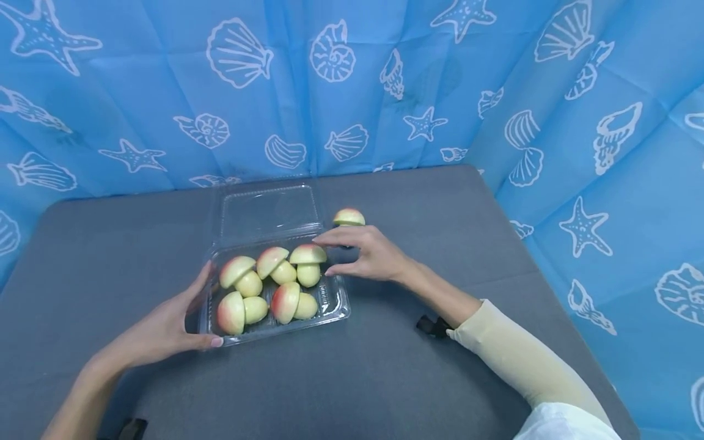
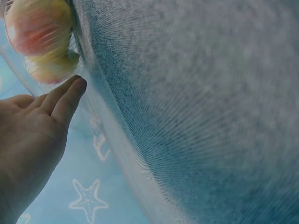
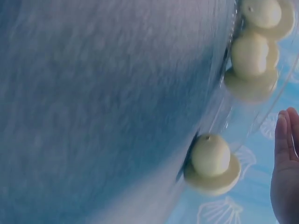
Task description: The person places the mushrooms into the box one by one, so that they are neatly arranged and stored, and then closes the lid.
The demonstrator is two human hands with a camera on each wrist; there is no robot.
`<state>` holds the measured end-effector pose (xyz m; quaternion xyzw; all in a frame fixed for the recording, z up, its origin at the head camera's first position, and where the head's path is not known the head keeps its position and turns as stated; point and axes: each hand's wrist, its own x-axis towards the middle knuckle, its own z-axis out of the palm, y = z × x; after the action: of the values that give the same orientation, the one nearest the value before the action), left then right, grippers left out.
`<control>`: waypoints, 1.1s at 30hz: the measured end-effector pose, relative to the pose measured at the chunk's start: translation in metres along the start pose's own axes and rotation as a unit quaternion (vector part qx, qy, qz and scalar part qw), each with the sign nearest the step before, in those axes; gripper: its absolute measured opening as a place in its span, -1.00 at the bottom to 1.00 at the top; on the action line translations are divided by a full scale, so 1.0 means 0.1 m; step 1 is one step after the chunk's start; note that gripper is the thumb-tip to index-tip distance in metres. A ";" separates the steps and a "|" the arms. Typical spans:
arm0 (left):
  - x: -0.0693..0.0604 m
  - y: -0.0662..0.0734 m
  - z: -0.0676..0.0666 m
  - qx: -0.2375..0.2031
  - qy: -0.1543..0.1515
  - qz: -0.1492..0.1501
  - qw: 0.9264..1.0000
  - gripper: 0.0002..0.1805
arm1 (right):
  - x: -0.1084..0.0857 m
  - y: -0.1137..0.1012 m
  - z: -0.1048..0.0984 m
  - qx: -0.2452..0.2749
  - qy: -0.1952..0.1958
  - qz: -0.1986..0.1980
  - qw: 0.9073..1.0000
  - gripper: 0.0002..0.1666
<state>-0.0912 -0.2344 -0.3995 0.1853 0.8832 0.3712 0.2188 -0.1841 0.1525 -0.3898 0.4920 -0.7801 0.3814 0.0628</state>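
A clear plastic clamshell container (image 1: 275,330) lies on the table with its lid (image 1: 269,211) tipped back. Several pale yellow mushroom-shaped pieces (image 1: 286,299) with reddish caps lie in its base. My left hand (image 1: 159,324) holds the container's left end, thumb at the front corner and fingers along the side. Over the right wall, my right hand (image 1: 374,253) has thumb and fingers apart, beside a mushroom-shaped piece (image 1: 308,274) at the back right, with no grip visible. Another mushroom-shaped piece (image 1: 349,216) stands outside the container, partly hidden behind the right hand.
Grey cloth covers the table (image 1: 385,379). A blue curtain (image 1: 352,91) with white shells and starfish hangs along the back and right. Dark wrist straps show at both wrists.
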 end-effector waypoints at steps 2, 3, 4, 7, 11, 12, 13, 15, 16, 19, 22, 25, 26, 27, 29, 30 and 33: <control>0.01 0.01 -0.01 -0.002 -0.001 0.004 1.000 0.41 | -0.03 0.04 -0.04 -0.008 0.013 0.004 1.000 -0.37; 0.01 0.01 -0.01 -0.001 -0.001 0.006 1.000 0.41 | -0.05 0.07 -0.06 -0.013 0.018 0.004 1.000 -0.37; 0.01 0.01 -0.01 0.000 -0.001 0.007 1.000 0.41 | -0.07 0.10 -0.08 -0.018 0.023 0.005 1.000 -0.38; 0.02 0.01 -0.01 -0.004 -0.002 0.014 1.000 0.41 | -0.11 0.20 -0.12 -0.034 0.038 0.006 0.999 -0.40; 0.02 0.01 -0.02 -0.006 -0.005 0.012 1.000 0.43 | -0.17 0.33 -0.17 -0.045 0.060 0.009 0.997 -0.41; 0.02 0.01 -0.02 -0.005 -0.005 0.008 1.000 0.43 | -0.18 0.35 -0.19 -0.046 0.066 0.008 0.997 -0.41; 0.02 0.02 -0.02 -0.006 -0.007 0.005 1.000 0.43 | -0.19 0.38 -0.20 -0.049 0.072 0.006 0.996 -0.42; 0.02 0.02 -0.03 -0.004 -0.008 0.002 1.000 0.43 | -0.21 0.41 -0.24 -0.052 0.082 0.006 0.995 -0.42; 0.02 0.02 -0.03 -0.006 -0.009 0.001 1.000 0.43 | -0.21 0.43 -0.25 -0.054 0.085 0.007 0.995 -0.42; 0.03 0.01 -0.04 -0.015 -0.013 0.001 1.000 0.43 | -0.21 0.45 -0.30 -0.058 0.090 0.018 0.994 -0.41; 0.03 0.01 -0.04 -0.019 -0.013 0.001 1.000 0.43 | -0.20 0.48 -0.34 -0.059 0.086 0.037 0.994 -0.42; 0.02 0.00 -0.03 -0.022 -0.011 0.004 1.000 0.43 | -0.19 0.50 -0.36 -0.066 0.076 0.059 0.993 -0.41; 0.02 -0.01 -0.03 -0.023 -0.011 0.004 1.000 0.43 | -0.19 0.51 -0.36 -0.068 0.071 0.068 0.993 -0.40; 0.02 -0.01 -0.03 -0.024 -0.011 0.005 1.000 0.43 | -0.18 0.52 -0.37 -0.071 0.065 0.077 0.992 -0.39; 0.01 -0.01 -0.03 -0.026 -0.010 0.005 1.000 0.43 | -0.18 0.54 -0.37 -0.075 0.049 0.097 0.991 -0.35; 0.01 -0.01 -0.03 -0.026 -0.009 0.004 1.000 0.42 | -0.17 0.55 -0.37 -0.075 0.041 0.107 0.991 -0.34; -0.01 -0.01 -0.03 -0.026 -0.009 -0.002 1.000 0.42 | -0.16 0.58 -0.35 -0.071 0.017 0.135 0.988 -0.29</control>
<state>-0.0921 -0.2368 -0.3983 0.1816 0.8715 0.3918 0.2324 -0.2332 0.2002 -0.4039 0.3699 -0.8631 0.3389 0.0588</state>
